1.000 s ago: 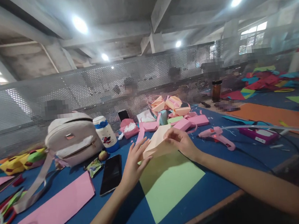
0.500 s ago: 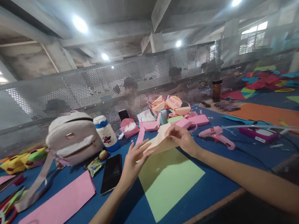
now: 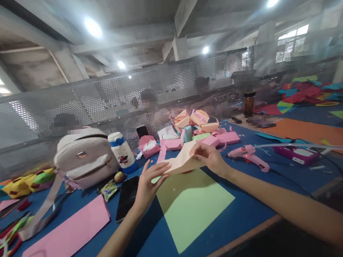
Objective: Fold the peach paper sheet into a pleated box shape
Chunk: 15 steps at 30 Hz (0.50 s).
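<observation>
A folded sheet of pale peach paper (image 3: 181,162) is held up between my hands, its creases bent at an angle. My left hand (image 3: 151,180) pinches the paper's left end between thumb and straightened fingers. At the other end, my right hand (image 3: 208,157) grips the paper with thumb and curled fingertips. Below them a light green sheet (image 3: 198,207) lies flat on the blue table, partly in shadow. Left of my left hand lies a black phone (image 3: 127,196). To the right of my right hand rests a pink glue gun (image 3: 249,156) with a small red light.
A white backpack (image 3: 84,158) and a white and blue bottle (image 3: 122,154) stand at the left back. Folded pink and peach paper pieces (image 3: 195,122) are heaped behind my hands. Pink sheets (image 3: 63,242) lie at left, a purple box (image 3: 297,154) with cables at right. A perforated metal screen (image 3: 170,87) runs behind.
My left hand has shifted slightly left and its fingers have straightened along the paper. The peach paper's left part sits a little lower and flatter. My right hand keeps its grip.
</observation>
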Motion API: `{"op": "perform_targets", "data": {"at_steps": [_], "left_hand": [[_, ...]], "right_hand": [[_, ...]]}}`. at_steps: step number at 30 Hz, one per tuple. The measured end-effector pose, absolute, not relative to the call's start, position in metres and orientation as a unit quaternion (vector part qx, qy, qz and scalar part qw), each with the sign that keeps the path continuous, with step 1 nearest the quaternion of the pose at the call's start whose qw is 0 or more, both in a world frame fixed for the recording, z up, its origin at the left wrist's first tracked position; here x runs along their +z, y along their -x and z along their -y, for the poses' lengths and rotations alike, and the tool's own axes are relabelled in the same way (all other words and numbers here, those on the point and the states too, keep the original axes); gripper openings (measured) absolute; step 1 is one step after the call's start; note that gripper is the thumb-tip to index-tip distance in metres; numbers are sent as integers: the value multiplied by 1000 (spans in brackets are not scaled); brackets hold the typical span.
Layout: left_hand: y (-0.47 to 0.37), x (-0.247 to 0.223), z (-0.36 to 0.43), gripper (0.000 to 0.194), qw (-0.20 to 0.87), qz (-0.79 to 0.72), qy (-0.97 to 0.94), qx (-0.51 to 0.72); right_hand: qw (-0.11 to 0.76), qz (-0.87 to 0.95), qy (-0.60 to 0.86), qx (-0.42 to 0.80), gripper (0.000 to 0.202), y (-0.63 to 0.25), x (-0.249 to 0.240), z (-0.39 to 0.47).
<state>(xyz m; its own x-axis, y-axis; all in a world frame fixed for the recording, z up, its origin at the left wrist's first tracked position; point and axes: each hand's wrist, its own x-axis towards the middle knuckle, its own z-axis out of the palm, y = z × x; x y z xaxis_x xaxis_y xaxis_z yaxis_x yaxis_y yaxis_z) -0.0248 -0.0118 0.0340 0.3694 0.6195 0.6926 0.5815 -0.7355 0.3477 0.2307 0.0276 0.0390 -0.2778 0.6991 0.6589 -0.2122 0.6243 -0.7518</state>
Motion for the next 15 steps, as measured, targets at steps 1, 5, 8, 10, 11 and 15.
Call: {"op": "perform_targets", "data": {"at_steps": [1,5,8,10,11,15], "left_hand": [[23,34,12,22,21,-358,-829,428],[20,33,14,19,19,-348,-833,430],[23,32,11,20,22,-348,-830,435],[27,31,9,21,25,-352,-828,436],[29,31,7,21,26,-355,-826,437],[36,32,4,24,29,-373,-817,439]], "right_hand": [[573,696,173,397,36,-230,39,-27],[569,701,162,399,35,-228,38,-25],[569,702,157,398,34,-229,39,-25],[570,702,157,397,34,-230,39,-26],[571,701,158,397,33,-230,38,-26],[571,703,158,394,32,-229,36,-27]]}}
